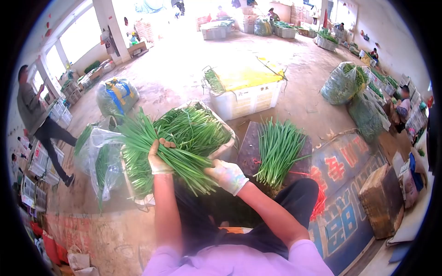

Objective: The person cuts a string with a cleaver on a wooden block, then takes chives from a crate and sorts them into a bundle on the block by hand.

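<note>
My left hand (pixel 160 156), in a pale glove with bare fingertips, is wrapped round a bunch of long green stalks (pixel 184 166) held over a basket. My right hand (pixel 228 175), in a stained white glove, grips the pale lower ends of the same bunch. Beneath and behind it, the basket (pixel 229 146) is heaped with more green stalks (pixel 195 126). Right of my hands, a separate pile of stalks (pixel 279 152) lies on a dark board (pixel 248 145). Red ties (pixel 318 198) hang near my right knee.
A white crate (pixel 248 99) with a yellow cover stands ahead. Clear plastic bags (pixel 108 158) of greens are at the left, full bags (pixel 343 85) at the right. A wooden block (pixel 381 200) stands right. One person (pixel 34 108) walks at far left; others sit farther back.
</note>
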Available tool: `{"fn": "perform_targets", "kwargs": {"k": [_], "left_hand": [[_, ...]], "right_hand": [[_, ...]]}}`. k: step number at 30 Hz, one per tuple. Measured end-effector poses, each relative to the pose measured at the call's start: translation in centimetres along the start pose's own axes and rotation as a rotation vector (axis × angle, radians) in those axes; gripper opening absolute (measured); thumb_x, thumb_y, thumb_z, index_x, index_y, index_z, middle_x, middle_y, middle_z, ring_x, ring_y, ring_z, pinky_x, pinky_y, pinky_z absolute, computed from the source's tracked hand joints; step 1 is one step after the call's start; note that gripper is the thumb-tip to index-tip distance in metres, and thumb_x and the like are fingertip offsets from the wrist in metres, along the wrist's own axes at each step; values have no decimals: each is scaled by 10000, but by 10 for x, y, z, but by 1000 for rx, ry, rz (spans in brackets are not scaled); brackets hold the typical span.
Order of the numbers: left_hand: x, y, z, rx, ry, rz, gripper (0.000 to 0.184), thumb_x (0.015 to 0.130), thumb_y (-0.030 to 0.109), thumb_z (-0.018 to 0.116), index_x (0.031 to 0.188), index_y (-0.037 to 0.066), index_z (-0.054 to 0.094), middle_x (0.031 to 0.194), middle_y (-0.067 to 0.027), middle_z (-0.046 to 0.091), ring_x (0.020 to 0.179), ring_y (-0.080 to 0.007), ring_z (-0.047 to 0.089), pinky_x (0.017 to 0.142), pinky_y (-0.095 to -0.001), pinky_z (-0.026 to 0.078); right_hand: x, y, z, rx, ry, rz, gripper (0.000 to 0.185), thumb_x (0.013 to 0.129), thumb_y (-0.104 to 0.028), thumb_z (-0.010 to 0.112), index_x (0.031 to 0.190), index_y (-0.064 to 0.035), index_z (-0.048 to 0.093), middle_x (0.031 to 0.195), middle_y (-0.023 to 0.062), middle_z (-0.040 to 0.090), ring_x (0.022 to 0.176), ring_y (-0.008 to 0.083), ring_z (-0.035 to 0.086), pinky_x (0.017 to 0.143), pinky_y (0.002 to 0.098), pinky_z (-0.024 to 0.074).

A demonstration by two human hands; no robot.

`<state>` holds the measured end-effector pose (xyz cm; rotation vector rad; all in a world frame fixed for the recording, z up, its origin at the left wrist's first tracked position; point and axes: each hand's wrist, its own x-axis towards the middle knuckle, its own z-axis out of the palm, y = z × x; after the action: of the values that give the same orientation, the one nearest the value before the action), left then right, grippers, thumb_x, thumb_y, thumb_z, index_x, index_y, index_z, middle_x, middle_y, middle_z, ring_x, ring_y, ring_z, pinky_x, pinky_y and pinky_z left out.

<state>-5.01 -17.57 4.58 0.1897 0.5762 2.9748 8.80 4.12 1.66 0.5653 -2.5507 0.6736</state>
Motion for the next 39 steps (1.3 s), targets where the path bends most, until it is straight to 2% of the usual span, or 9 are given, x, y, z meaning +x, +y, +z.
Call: {"fn": "perform_targets", "kwargs": {"k": [9, 13, 17, 23, 27, 31, 33, 35, 39], "left_hand": [[-1, 6, -1, -2, 63, -26, 359, 979, 166, 545, 1336, 150, 564, 806, -25, 587, 697, -180, 567, 735, -362, 508], [-1, 21, -1, -42, 46, -47, 145, 960, 203, 575, 964, 62, 608, 777, -24, 584, 698, -179, 568, 731, -351, 507], [0, 20, -4, 36, 33, -45, 237, 969, 295, 546, 828, 104, 548, 713, -45, 579, 778, -251, 571, 725, -361, 490], [-2, 1, 1, 18, -70, 23, 387, 989, 163, 521, 1375, 129, 516, 832, -17, 564, 720, -148, 563, 740, -347, 495], [-9, -4, 12, -26, -41, -15, 400, 987, 186, 533, 1383, 130, 509, 834, -16, 566, 720, -145, 562, 720, -357, 509], [-11, 8, 11, -75, -106, -177, 192, 979, 300, 551, 1014, 118, 600, 776, -15, 563, 762, -191, 576, 705, -395, 521], [-9, 14, 7, -75, -100, -175, 203, 977, 323, 552, 945, 124, 577, 763, -15, 564, 772, -203, 578, 700, -403, 520], [-9, 12, 8, -77, -94, -181, 237, 975, 345, 553, 875, 130, 554, 750, -16, 564, 781, -216, 581, 695, -411, 520], [-6, -9, 5, -36, -40, -77, 174, 990, 266, 534, 1033, 110, 598, 804, -11, 589, 758, -175, 576, 720, -367, 516]], "right_hand": [[-23, 1, -16, 40, -69, 36, 109, 865, -166, 599, 930, -86, 636, 910, 129, 603, 855, 324, 651, 720, 433, 538], [-67, 27, -17, 9, -628, 99, 151, 898, -208, 616, 1014, -111, 629, 964, 137, 610, 890, 353, 656, 753, 457, 534], [-58, 19, -36, 121, -34, 49, 213, 878, -184, 659, 1086, -146, 633, 969, 99, 623, 873, 312, 663, 721, 408, 544], [-20, -4, -44, -40, 67, -80, 210, 845, -128, 610, 1048, -134, 662, 874, 95, 605, 803, 279, 656, 679, 396, 540], [-20, 3, -34, -145, 60, -78, 121, 799, -124, 607, 903, -125, 670, 816, 83, 581, 762, 277, 642, 651, 395, 529], [-41, 13, -37, -6, 132, -33, 92, 793, -161, 632, 875, -131, 661, 833, 93, 591, 781, 300, 645, 679, 414, 529], [-62, 31, -35, -57, -559, 125, 127, 813, -229, 659, 903, -142, 677, 843, 106, 609, 811, 329, 650, 717, 448, 526], [-70, 38, -50, 29, -654, 213, 180, 837, -296, 670, 953, -162, 696, 842, 116, 623, 836, 349, 653, 751, 478, 520], [-34, -5, -65, 95, 25, 44, 184, 861, -212, 643, 1031, -166, 698, 891, 102, 632, 842, 286, 663, 720, 399, 542]]}}
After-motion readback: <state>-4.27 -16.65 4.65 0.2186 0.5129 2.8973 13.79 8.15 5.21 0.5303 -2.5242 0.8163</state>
